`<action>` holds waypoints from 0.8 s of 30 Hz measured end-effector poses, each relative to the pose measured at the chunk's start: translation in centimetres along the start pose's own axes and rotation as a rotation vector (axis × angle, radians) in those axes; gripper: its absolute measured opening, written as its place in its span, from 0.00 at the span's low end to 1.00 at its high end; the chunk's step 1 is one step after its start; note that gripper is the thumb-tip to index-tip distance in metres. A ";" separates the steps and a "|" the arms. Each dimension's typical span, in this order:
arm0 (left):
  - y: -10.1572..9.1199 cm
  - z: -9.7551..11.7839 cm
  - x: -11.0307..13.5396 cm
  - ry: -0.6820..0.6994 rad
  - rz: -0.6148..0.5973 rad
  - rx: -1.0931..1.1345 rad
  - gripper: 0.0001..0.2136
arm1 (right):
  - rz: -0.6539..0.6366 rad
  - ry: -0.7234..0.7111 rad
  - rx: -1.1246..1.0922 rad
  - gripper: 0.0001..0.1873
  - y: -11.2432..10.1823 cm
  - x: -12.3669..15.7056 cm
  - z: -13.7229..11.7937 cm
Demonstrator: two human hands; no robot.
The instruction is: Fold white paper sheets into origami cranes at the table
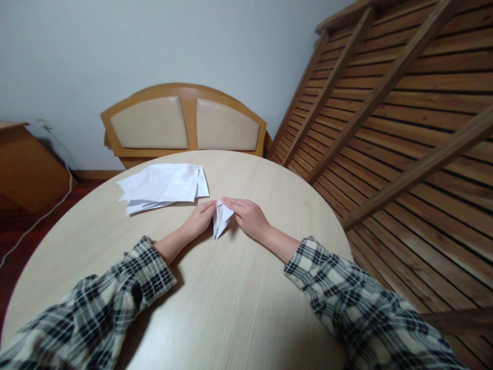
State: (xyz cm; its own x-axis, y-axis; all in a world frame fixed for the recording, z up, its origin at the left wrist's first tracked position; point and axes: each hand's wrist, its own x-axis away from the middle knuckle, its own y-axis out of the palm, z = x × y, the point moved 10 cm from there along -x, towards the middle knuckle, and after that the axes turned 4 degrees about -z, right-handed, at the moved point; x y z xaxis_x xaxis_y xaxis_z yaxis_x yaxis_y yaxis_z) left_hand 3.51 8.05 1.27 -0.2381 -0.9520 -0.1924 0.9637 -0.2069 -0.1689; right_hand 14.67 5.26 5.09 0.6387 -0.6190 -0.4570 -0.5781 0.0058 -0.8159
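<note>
1. Left of the left fingertips and a little farther off lie creased white sheets (165, 182), loosely overlapping on the table (77, 257). They look thin and light; one would probably lift most easily by a free corner, and a hard grip could add creases.
2. The left hand (201, 218) has its fingers drawn together, apparently pinching the upper left edge of the folded paper (222, 218). How the fingertips sit behind it is hidden.
3. The folded paper is between the two sets of fingertips, its pointed end projecting from them toward the person. It should weigh almost nothing, stiffer along its layered folds and floppy at the open flaps. A light pinch on the thick folded edges seems best; the narrow tip would likely bend or crumple.
4. The right hand (249, 216) lays its fingers, held close together, across the upper right edge, the thumb lower beside the paper. Whether that thumb presses on it, I cannot tell.
</note>
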 end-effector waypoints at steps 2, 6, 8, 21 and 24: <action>-0.1 -0.1 -0.1 -0.002 0.012 -0.011 0.17 | -0.018 -0.009 0.030 0.33 0.0 0.1 -0.1; -0.2 -0.7 -0.2 -0.025 -0.005 -0.010 0.18 | -0.041 -0.026 0.060 0.33 0.0 0.1 -0.4; -0.3 -0.9 -0.3 -0.034 0.000 -0.015 0.18 | -0.044 -0.030 0.058 0.32 0.0 0.1 -0.6; -0.2 -0.3 0.2 -0.083 0.035 0.110 0.14 | -0.027 -0.067 -0.041 0.30 -0.2 0.1 -0.8; 0.1 -0.5 0.1 -0.108 0.023 0.177 0.16 | -0.043 -0.079 -0.022 0.29 -0.1 0.2 -1.1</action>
State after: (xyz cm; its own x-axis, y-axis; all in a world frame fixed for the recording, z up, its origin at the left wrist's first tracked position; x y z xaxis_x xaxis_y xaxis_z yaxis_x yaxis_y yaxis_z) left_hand 3.51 8.01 0.74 -0.2109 -0.9735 -0.0881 0.9771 -0.2124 0.0088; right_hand 14.28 4.31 5.42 0.7009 -0.5546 -0.4485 -0.5594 -0.0373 -0.8281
